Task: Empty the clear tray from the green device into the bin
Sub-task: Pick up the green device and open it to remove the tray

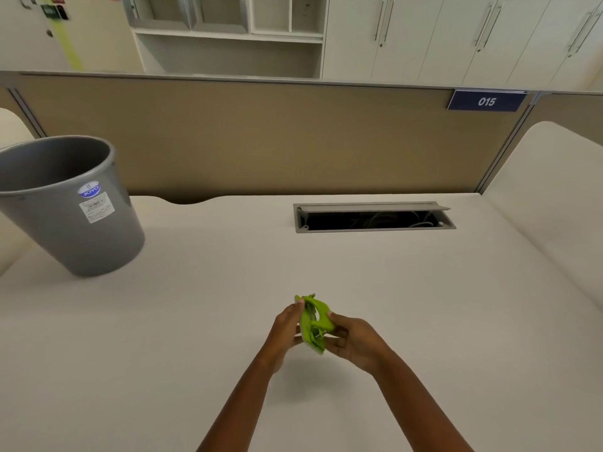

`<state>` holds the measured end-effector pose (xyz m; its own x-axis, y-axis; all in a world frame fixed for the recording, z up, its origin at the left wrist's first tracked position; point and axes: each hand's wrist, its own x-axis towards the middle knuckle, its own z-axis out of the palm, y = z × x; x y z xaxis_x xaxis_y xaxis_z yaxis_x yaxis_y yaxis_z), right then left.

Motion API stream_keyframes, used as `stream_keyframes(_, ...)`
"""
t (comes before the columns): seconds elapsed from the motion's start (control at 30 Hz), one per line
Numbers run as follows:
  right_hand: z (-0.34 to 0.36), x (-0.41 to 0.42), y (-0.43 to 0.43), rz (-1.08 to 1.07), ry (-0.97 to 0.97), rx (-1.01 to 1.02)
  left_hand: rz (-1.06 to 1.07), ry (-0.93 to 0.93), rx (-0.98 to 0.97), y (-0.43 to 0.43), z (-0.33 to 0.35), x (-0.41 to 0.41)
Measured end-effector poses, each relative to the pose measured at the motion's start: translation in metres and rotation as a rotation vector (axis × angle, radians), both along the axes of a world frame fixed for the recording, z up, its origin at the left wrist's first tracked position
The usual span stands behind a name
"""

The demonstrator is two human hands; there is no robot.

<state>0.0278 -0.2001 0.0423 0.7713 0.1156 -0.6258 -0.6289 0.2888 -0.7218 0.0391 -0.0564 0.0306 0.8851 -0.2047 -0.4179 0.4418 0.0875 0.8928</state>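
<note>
A small bright green device (314,322) is held up above the desk, tilted on its side, between both hands. My left hand (285,331) grips its left edge with the fingertips near the top. My right hand (354,339) holds its right side and underside. A metal pin shows at the device's lower middle. I cannot make out the clear tray; it is hidden or too faint. The grey bin (70,210) stands open at the desk's far left, well away from both hands.
The white desk (424,305) spreads under the hands. An open cable hatch (373,217) with wires inside sits at the back middle. A tan partition (293,138) with a blue "015" plate (487,101) closes the far edge; white cabinets stand beyond.
</note>
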Motion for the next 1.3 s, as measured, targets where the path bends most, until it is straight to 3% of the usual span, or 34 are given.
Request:
stream_keyframes(0.13,0.011,-0.002,0.002,0.046,0.132,0.208,0.080,0.005,-0.214,0.011,0.001,0.002)
stream_keyframes(0.27,0.013,-0.002,0.003,0.064,0.171,0.318,0.121,-0.061,-0.268,0.013,0.004,0.004)
stream_keyframes(0.77,0.027,0.009,-0.004,0.189,0.132,0.252,0.173,-0.055,-0.351,0.012,0.013,0.008)
stream_keyframes(0.93,0.038,0.011,0.001,0.234,0.022,-0.058,0.228,0.043,-0.468,0.008,0.015,0.008)
stream_keyframes(1.2,0.054,0.008,0.026,0.328,-0.319,-0.887,0.248,0.258,-0.693,0.002,0.023,0.008)
stream_keyframes(1.3,0.054,0.005,0.035,0.358,-0.405,-1.060,0.268,0.273,-0.717,0.001,0.023,0.008)
